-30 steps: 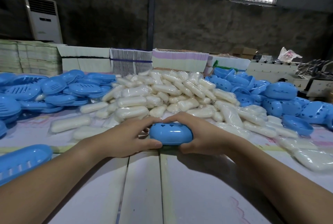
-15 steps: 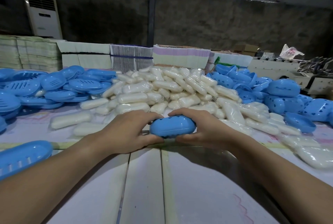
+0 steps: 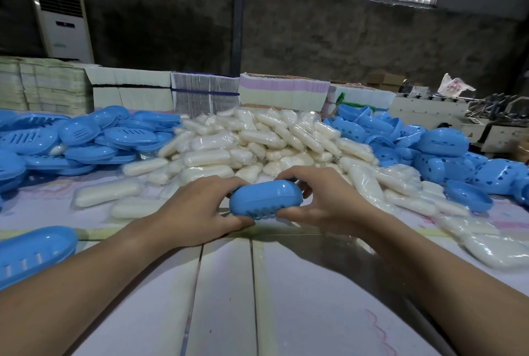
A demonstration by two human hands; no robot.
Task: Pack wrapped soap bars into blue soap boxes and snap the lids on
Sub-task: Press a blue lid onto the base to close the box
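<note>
Both the left hand [image 3: 197, 209] and right hand [image 3: 323, 204] curl their fingers around the blue soap box [image 3: 264, 202] just above the table [image 3: 229, 298]; squeezing evenly along the seam should snap it.

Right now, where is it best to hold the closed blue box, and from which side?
Grip the box at its two rounded short ends, one from each side, as the left hand and right hand do; its long oval shape leaves the seam free.

Blue soap box [image 3: 264, 198], white wrapped soap bars [image 3: 252, 141]
</note>
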